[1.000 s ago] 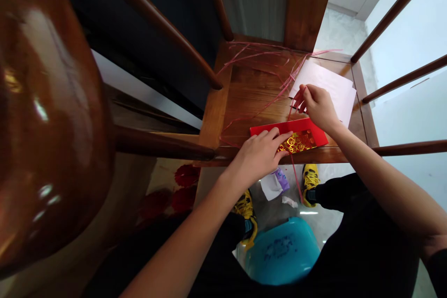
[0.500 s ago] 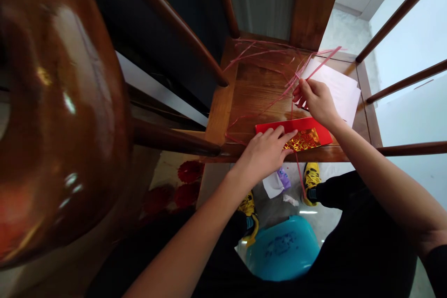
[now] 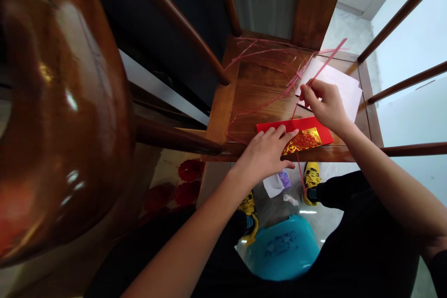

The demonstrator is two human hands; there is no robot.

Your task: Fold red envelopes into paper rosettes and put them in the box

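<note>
A red envelope with a gold pattern [image 3: 306, 138] lies at the near edge of the wooden seat [image 3: 260, 84]. My left hand [image 3: 267, 151] rests flat on its left part, fingers spread. Above its right part, my right hand [image 3: 323, 100] pinches a pink plastic string [image 3: 328, 61], whose free end sticks up to the upper right. From that hand the string runs down to the envelope, and a strand hangs below the seat edge. More pink strands [image 3: 267, 51] lie loose across the seat. White papers [image 3: 344, 88] lie beneath and beyond my right hand.
Wooden spindles [image 3: 408, 76] flank the seat. A large glossy brown wooden part [image 3: 66, 116] fills the left. Below are a turquoise stool [image 3: 282, 249], yellow shoes [image 3: 312, 177], a purple-and-white packet [image 3: 283, 179] and crumpled tissue [image 3: 290, 200]. Red round items [image 3: 190, 171] lie lower left.
My right hand has moved slightly right, drawing the string along with it. The thumb of my left hand has spread away from the envelope, while its fingers stay on it.
</note>
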